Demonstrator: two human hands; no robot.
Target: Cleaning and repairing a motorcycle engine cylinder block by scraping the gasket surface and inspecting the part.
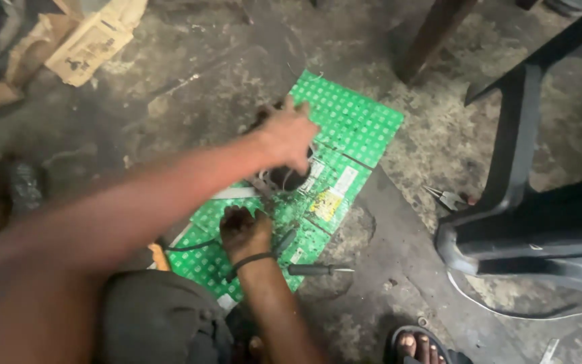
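Left hand (289, 135) spread loosely over dark round part (289, 176) on green flattened carton (351, 121); right hand (244, 232) fisted, grip contents unclear; screwdriver (318, 269) nearby on floor (170, 81).

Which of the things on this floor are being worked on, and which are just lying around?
In use:
left hand on a dark round part
right hand by it
green flattened carton underneath

Lying about:
screwdriver
pliers
torn cardboard
black plastic chair
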